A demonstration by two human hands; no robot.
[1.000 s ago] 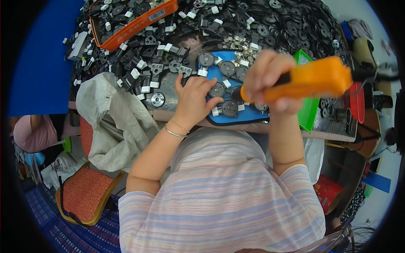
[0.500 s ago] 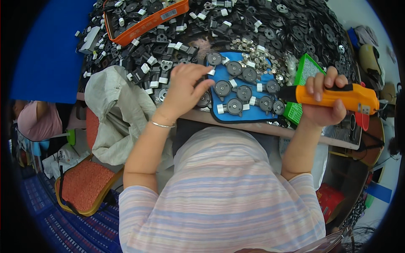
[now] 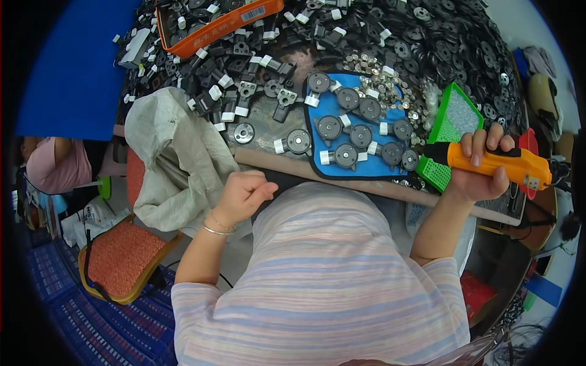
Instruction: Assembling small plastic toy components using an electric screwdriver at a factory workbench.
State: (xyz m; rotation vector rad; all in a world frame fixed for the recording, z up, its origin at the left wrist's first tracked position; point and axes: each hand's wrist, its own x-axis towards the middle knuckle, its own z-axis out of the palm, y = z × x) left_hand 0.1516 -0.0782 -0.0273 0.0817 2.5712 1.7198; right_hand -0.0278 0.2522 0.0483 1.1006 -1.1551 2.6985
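A: In the head view, what's the right hand (image 3: 475, 183) doing beside the blue mat (image 3: 329, 105)?
B: Holding an orange power driver (image 3: 522, 166), right of the mat. Fingers and thumb wrap its barrel, probably to steady the weight and aim the black nose leftward, toward the mat. The nose is clear of the round black parts (image 3: 345, 156).

A: And the left hand (image 3: 244, 196)?
B: Left of the mat, on the person's side. Its fingers are curled in, nearly closed; I see nothing in them, though I can't tell what the palm hides.

A: Why do those parts sit there?
B: They lie flat on the mat, discs up, presumably so their faces are easy to reach. Another round part (image 3: 298, 141) lies at the mat's left edge. Small metal caps (image 3: 390, 97) spread over its far right corner, likely for handy picking.

A: Containers?
B: A green basket (image 3: 434, 174) right of the mat, holding a pale, grainy mass of tiny pieces. Beyond the mat, leftward, an orange tray (image 3: 223, 30) holds black parts with white tabs.
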